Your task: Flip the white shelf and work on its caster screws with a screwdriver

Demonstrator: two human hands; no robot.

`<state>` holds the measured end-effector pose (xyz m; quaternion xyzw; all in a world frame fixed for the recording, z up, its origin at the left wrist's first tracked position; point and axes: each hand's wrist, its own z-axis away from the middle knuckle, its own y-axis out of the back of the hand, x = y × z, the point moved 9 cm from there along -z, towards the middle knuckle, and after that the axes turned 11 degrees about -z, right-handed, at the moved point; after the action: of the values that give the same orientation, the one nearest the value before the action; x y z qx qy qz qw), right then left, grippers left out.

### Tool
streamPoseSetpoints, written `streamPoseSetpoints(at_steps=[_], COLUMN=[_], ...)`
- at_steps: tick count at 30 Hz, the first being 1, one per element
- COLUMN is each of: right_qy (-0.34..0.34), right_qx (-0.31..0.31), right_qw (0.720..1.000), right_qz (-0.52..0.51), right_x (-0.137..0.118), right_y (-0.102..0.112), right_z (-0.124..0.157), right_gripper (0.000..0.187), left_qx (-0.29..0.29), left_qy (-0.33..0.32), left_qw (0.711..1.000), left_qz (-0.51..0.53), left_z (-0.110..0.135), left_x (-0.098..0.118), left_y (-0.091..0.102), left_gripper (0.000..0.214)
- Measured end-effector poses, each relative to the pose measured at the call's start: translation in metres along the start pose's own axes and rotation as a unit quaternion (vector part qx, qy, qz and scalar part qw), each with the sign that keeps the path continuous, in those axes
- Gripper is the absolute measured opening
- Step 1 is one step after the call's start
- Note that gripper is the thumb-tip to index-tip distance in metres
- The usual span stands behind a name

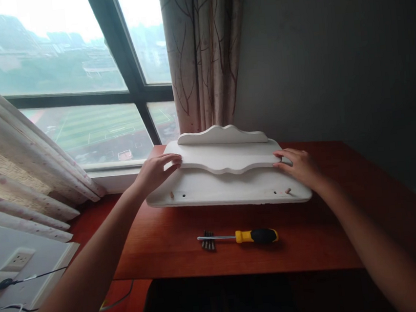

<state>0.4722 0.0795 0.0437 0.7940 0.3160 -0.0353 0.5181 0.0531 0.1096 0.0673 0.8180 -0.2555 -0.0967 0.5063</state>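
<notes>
My left hand (162,169) pinches the left end of a white wavy-edged board (227,163) between thumb and fingers. At its other end, my right hand (299,166) grips it the same way. Beneath lies a larger white panel (222,189) with rounded corners, flat on the table. A wooden dowel (172,195) stands up near the panel's front left, beside a dark hole. Another dowel (288,191) sticks out at the front right, also by a hole. Behind the held board, a second wavy-edged white piece (224,135) stands along the panel's back.
A yellow and black screwdriver (257,236) lies on the reddish-brown table (159,259), its shaft across several screws (208,246). A window (76,90) and patterned curtains (201,53) are behind. Wall sockets with a plugged cable (39,275) sit at the lower left.
</notes>
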Motion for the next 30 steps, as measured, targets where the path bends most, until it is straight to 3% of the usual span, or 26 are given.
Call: streamPoseSetpoints(at_steps=[11,17,23,30], right_qy=[-0.025,-0.044,-0.061,-0.067], right_qx=[0.039,0.056,0.04,-0.008], right_qw=[0.993,0.99,0.988,0.985], right_qz=[-0.105,-0.123,-0.137,-0.161], right_x=[0.019,0.029,0.032,0.015], right_y=[-0.004,-0.01,-0.006,0.006], right_z=[-0.021,-0.02,-0.015,0.002], right_gripper=[0.035,0.037,0.032,0.031], left_qx=[0.032,0.008,-0.013,-0.025], left_qy=[0.017,0.073,0.115,0.144], left_qw=[0.995,0.978,0.966,0.949], left_qz=[0.095,0.193,0.229,0.28], left_z=[-0.018,-0.02,-0.012,0.009], left_x=[-0.028,-0.043,-0.042,-0.033], left_y=[-0.019,-0.034,-0.03,-0.016], left_gripper=[0.038,0.046,0.048,0.048])
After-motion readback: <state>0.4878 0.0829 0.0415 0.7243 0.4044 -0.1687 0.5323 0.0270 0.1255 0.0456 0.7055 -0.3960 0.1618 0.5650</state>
